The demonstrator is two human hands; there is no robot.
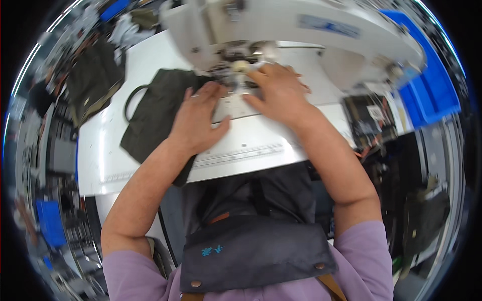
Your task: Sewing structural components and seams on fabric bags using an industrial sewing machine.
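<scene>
A dark green fabric piece (155, 108) with a loop strap on its left side lies on the white sewing table (115, 150). One corner of it hangs over the table's front edge. My left hand (201, 118) rests on the fabric's right edge, fingers stretched out and thumb apart. Just right of the sewing machine's (281, 25) needle area, my right hand (278, 95) lies palm down with its thumb apart and fingers extended; some fingertips are blurred. I see nothing held in it. The needle and presser foot are smeared and partly hidden.
A ruler scale (241, 154) runs along the table's front. At the right, a dark box with wires (369, 118) sits beside a blue bin (432, 95). More dark green fabric (93, 78) hangs at the far left. A dark apron (256, 251) covers my lap.
</scene>
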